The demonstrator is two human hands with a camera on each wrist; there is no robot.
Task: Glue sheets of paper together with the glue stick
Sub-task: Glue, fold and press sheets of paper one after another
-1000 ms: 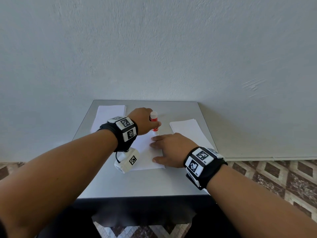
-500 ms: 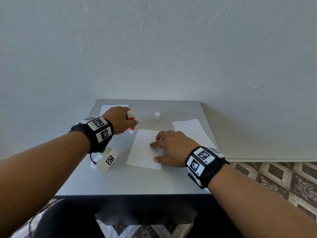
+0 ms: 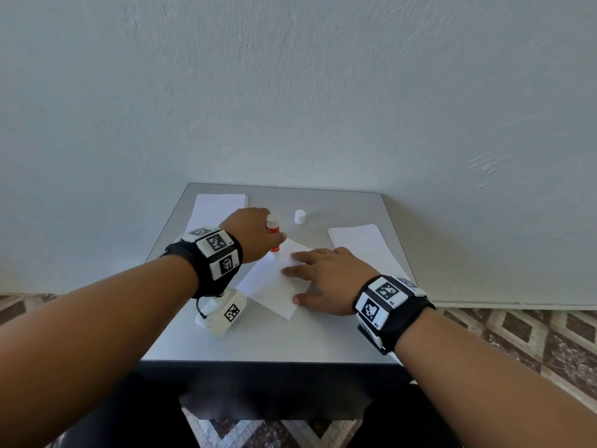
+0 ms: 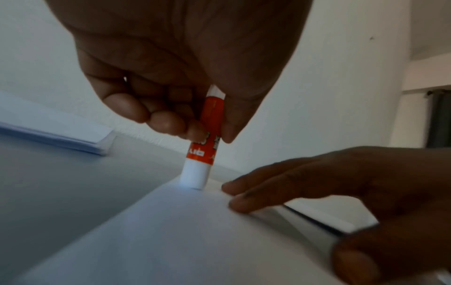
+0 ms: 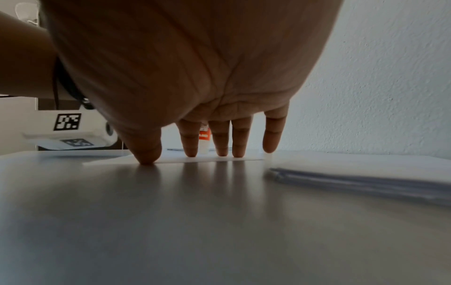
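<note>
Head view: left hand (image 3: 253, 232) gripping glue stick (image 3: 273, 228) upright, tip at far left corner of sheet (image 3: 274, 282); right hand (image 3: 326, 274) flat, fingers spread, pinning sheet. Cap (image 3: 300, 217) beyond sheet; stacks (image 3: 358, 242) right and left of it, clear of the stroke.

Left wrist view: stick tip (image 4: 192, 178) touching sheet near edge. Best kept light, stroking inward to avoid lifting the corner.

Right wrist view: fingertips (image 5: 220, 150) down on sheet edge, directly in the stick's path; need to shift before glue reaches them.
</note>
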